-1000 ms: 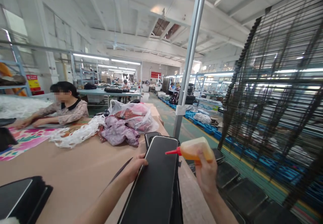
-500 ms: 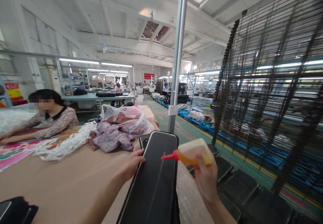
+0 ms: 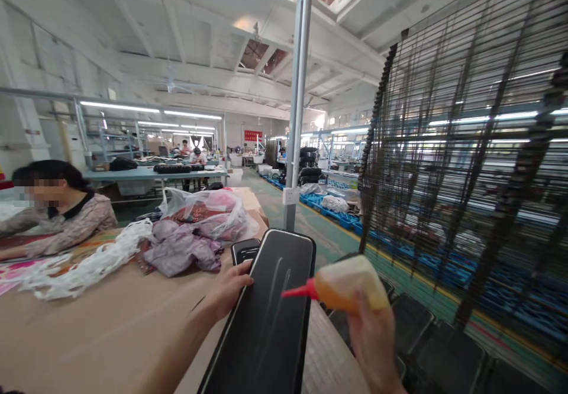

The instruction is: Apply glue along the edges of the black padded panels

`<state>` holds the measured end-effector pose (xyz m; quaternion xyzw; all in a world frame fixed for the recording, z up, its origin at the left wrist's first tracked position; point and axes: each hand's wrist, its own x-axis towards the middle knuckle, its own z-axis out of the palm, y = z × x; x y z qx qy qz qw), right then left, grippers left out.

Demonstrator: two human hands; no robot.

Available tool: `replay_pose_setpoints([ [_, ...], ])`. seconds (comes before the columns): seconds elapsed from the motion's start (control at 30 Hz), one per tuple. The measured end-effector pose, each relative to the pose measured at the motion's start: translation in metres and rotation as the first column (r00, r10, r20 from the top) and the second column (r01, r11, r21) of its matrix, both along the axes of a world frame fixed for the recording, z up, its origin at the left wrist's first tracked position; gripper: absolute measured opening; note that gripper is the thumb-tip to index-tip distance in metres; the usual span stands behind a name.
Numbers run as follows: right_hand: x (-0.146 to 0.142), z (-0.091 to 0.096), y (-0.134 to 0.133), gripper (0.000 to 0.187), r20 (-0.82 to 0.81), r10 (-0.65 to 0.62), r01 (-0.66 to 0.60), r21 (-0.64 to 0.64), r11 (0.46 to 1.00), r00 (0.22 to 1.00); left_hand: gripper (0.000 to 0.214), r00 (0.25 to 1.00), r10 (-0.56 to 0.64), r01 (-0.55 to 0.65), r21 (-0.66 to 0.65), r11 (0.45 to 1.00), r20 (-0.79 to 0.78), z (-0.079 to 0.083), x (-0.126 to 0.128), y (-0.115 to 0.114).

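Note:
A long black panel (image 3: 270,329) with rounded corners and a pale rim lies lengthwise before me. Pale wet-looking streaks run along its face. My left hand (image 3: 231,289) grips its left edge, fingertips on the rim. My right hand (image 3: 375,338) is closed around a squeeze bottle (image 3: 350,286) partly filled with amber liquid. The bottle is tipped sideways, its red nozzle pointing left over the panel beside the streaks. Whether the tip touches the surface, I cannot tell. Another dark, round-cornered piece (image 3: 244,251) shows behind the panel's upper left.
Brown paper (image 3: 110,329) covers the table. White strips (image 3: 89,264), crumpled purple fabric (image 3: 181,249) and a clear plastic bag (image 3: 208,204) lie on it. A person (image 3: 66,216) works at far left. A metal post (image 3: 295,116) rises ahead; a wire rack (image 3: 444,163) stands at right.
A second pale streak now shows on the panel, left of the tip. The bottle has shifted slightly down. My left hand still holds the edge; the view has turned slightly right.

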<state>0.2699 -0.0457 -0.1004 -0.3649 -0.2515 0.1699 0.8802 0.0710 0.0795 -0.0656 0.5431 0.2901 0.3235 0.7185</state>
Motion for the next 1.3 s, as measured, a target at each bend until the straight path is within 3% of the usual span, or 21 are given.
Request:
replay_pose_setpoints([
  [0.07,0.030,0.020,0.009,0.048,-0.023,-0.029,0.030,0.032,0.999,0.999,0.056,0.998,-0.064,0.064,0.014,0.998,0.015,0.002,0.013,-0.010],
  [0.13,0.042,0.021,0.007,0.048,-0.028,-0.019,0.020,0.026,0.999,0.999,0.056,0.996,-0.088,0.088,0.007,0.996,0.024,0.002,0.025,-0.016],
  [0.3,0.023,-0.032,-0.041,0.057,-0.019,0.122,-0.124,-0.108,0.986,0.992,0.052,0.999,0.044,-0.044,-0.022,0.999,-0.016,-0.002,0.044,-0.011],
  [0.37,0.028,-0.039,-0.056,0.061,-0.068,0.137,-0.144,-0.115,0.983,0.988,0.051,0.998,0.056,-0.056,-0.024,0.998,-0.014,-0.002,0.051,-0.012],
  [0.53,0.092,-0.008,-0.054,0.051,-0.149,-0.066,0.068,0.005,0.998,0.987,0.053,0.999,-0.045,0.044,-0.059,0.997,-0.015,0.003,0.082,-0.031],
  [0.6,0.109,-0.008,-0.056,0.050,-0.159,-0.095,0.097,0.005,0.995,0.983,0.054,0.999,-0.045,0.044,-0.084,0.995,-0.007,0.003,0.097,-0.038],
  [0.73,0.108,-0.035,-0.081,0.052,-0.127,0.066,-0.076,-0.076,0.994,0.990,0.055,0.999,0.004,-0.007,-0.100,0.995,-0.034,-0.004,0.119,-0.042],
  [0.83,0.112,-0.038,-0.092,0.055,-0.038,0.126,-0.128,-0.082,0.988,0.991,0.057,0.996,0.022,-0.029,-0.089,0.996,-0.089,-0.011,0.137,-0.046],
  [0.97,0.141,-0.015,-0.085,0.053,0.039,-0.114,0.116,-0.062,0.991,0.993,0.057,0.989,-0.085,0.074,-0.093,0.993,-0.117,-0.019,0.177,-0.061],
  [1.1,0.170,-0.013,-0.097,0.054,0.117,-0.048,0.058,-0.080,0.995,0.992,0.057,0.987,-0.115,0.109,-0.057,0.992,-0.113,-0.022,0.223,-0.062],
  [1.17,0.194,-0.019,-0.118,0.053,0.068,-0.098,0.103,-0.075,0.992,0.993,0.057,0.993,-0.013,0.010,-0.028,1.000,-0.114,-0.020,0.242,-0.051],
  [1.2,0.211,-0.021,-0.133,0.051,-0.011,-0.207,0.205,-0.067,0.976,0.978,0.056,0.992,0.065,-0.066,-0.010,0.998,-0.111,-0.019,0.250,-0.043],
  [1.23,0.232,-0.024,-0.151,0.050,-0.124,-0.349,0.346,-0.046,0.937,0.929,0.055,0.984,0.145,-0.145,0.006,0.989,-0.105,-0.017,0.258,-0.035],
  [1.3,0.278,-0.030,-0.192,0.049,-0.233,-0.488,0.496,-0.027,0.868,0.841,0.052,0.957,0.279,-0.276,0.038,0.960,-0.078,-0.014,0.272,-0.018],
])
